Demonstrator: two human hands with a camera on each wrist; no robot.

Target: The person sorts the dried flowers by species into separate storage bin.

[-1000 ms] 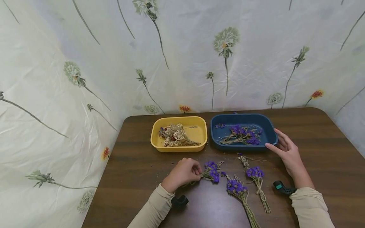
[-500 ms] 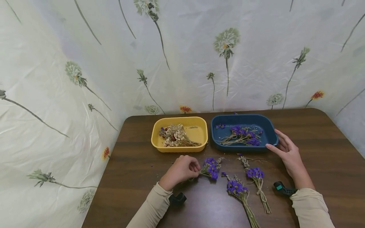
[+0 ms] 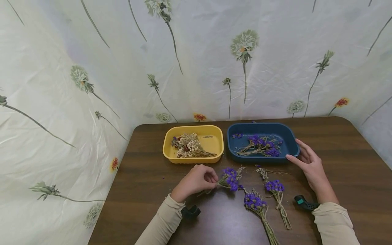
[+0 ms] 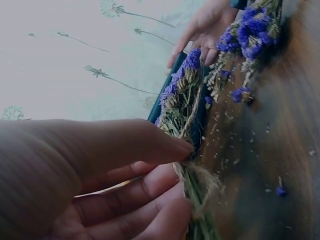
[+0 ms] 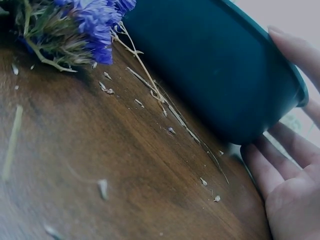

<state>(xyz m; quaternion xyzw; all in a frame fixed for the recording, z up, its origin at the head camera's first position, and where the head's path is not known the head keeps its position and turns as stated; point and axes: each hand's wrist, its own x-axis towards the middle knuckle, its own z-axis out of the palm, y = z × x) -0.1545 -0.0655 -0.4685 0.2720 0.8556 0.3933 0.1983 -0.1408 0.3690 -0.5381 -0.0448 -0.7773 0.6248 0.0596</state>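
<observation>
Between thumb and fingers my left hand (image 3: 196, 182) pinches the stems of a small bunch of purple dried flowers (image 3: 231, 178), its heads pointing right over the table. Twine (image 4: 205, 180) is wound round the stems at the fingertips in the left wrist view. My right hand (image 3: 309, 166) holds the front right corner of a blue bin (image 3: 257, 158), thumb at the front rim and fingers round the end wall. Inside that bin lie purple bunches (image 3: 258, 144). Two twine-tied bunches rest on the table nearby, a longer purple bunch (image 3: 255, 202) and a shorter purple bunch (image 3: 275, 187).
A yellow bin (image 3: 193, 160) with cream and reddish dried flowers (image 3: 188, 144) stands left of the blue one. Loose stems (image 5: 175, 112) and crumbs lie before the blue bin. Dark wrist devices show under the left forearm (image 3: 190, 212) and beside the right wrist (image 3: 306, 203). A flower-printed curtain (image 3: 196, 68) hangs behind.
My left hand has shifted slightly toward the yellow bin, and the pinched bunch has moved a little away from me and to the right. The right hand stays at the blue bin's corner.
</observation>
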